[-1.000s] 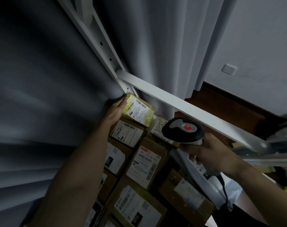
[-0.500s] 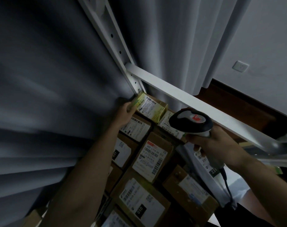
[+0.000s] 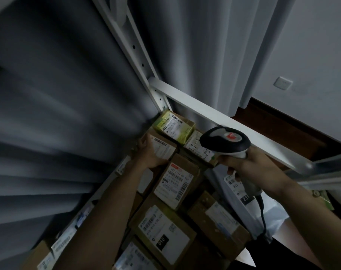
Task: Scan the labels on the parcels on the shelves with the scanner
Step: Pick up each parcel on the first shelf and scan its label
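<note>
My right hand [image 3: 249, 168] grips the scanner [image 3: 226, 142] over the packed shelf; my left hand [image 3: 149, 152] holds the brown parcel [image 3: 162, 148] just below the yellow parcel [image 3: 173, 126]. Risk: labels sit touching, so the beam may read a neighbour's barcode, and my thumb overlaps this label's edge.

Both forearms [image 3: 99, 217] are bare to the frame's edge; no sleeves show.
</note>
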